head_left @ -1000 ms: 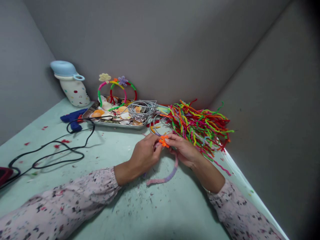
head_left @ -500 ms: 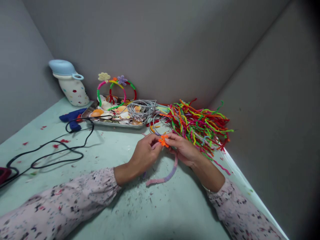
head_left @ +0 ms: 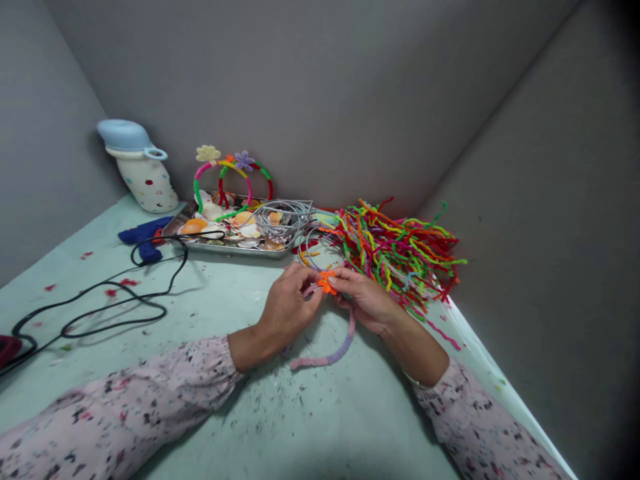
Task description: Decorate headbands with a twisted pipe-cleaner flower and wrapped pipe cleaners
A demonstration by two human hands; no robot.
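The two hands meet above the middle of the table (head_left: pixel 360 420), and their fingertips come together around a small orange flower (head_left: pixel 327 283). The left arm enters from the lower left corner and lies in a long, low slope; its printed sleeve (head_left: pixel 150 393) ends near the wrist. The left hand (head_left: pixel 290 303) shows its back, with the knuckles up and the fingers bent inward; its thumb and forefinger are pressed together on a fuzzy pink and purple band (head_left: pixel 342 352), just beside the flower. The right arm rises from the lower right corner, more steeply, and it leans toward the left. The right hand (head_left: pixel 367 300) is turned on its side; its thumb lies against the flower and the forefinger stretches along the upper edge, so the flower is pinched between them. How the other right fingers are placed, I cannot tell exactly, because they are partly hidden. The flower is at the band, but whether it is fastened there is not clear. From below the right hand the band hangs down and curves toward the left, its pink end being under the hands. Beyond the hands stand a tray (head_left: pixel 235 251) of shells, at the left, and a colourful pile of stems (head_left: pixel 400 250), at the right.
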